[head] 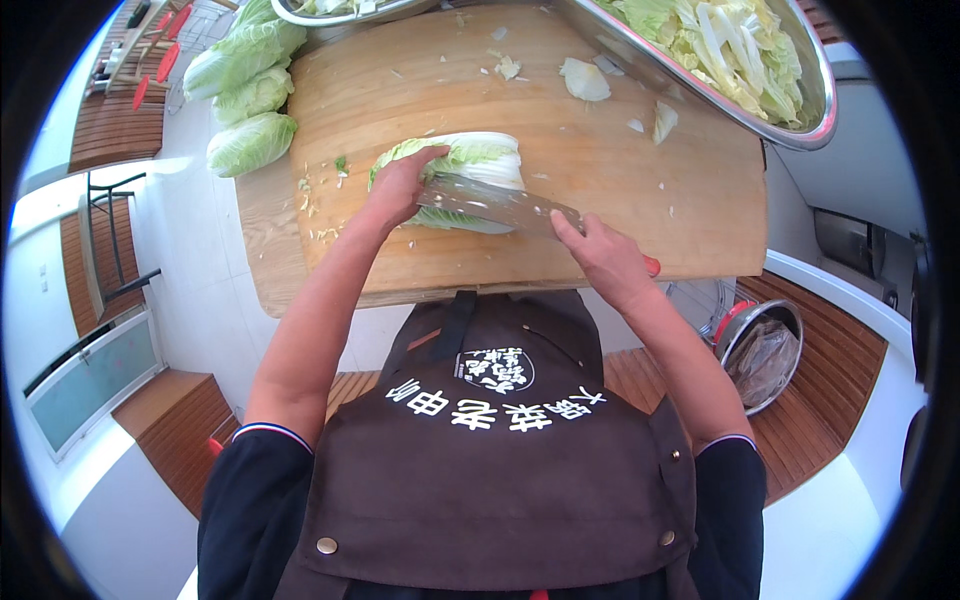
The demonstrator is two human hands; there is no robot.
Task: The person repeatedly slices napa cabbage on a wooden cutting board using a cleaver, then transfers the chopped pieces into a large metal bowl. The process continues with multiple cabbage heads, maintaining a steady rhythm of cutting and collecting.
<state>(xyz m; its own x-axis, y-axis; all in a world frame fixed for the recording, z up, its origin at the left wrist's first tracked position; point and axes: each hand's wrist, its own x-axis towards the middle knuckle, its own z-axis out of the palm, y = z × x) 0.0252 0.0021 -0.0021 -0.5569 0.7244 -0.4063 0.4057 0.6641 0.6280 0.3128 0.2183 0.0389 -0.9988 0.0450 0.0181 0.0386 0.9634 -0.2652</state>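
Observation:
On a large wooden cutting board (352, 97) lies a napa cabbage (484, 152), its leafy end to the left and white stalk end to the right. My left hand (401, 184) rests on the leafy end, fingers bent over it. In my right hand (609, 255) is a cleaver (480, 199) with a wide steel blade and a red handle end. The blade lies slantwise over the near part of the cabbage, its tip end close to my left fingers. Green leaf shows on the near side of the blade. How deep the edge sits in the cabbage cannot be told.
Several whole napa cabbages (253, 144) are heaped at the board's far left. A steel basin (814, 127) of cut cabbage leaves stands at the far right, another bowl (352, 16) at the far edge. Loose leaf pieces (585, 79) lie on the board. A lined metal bin (787, 367) stands below right.

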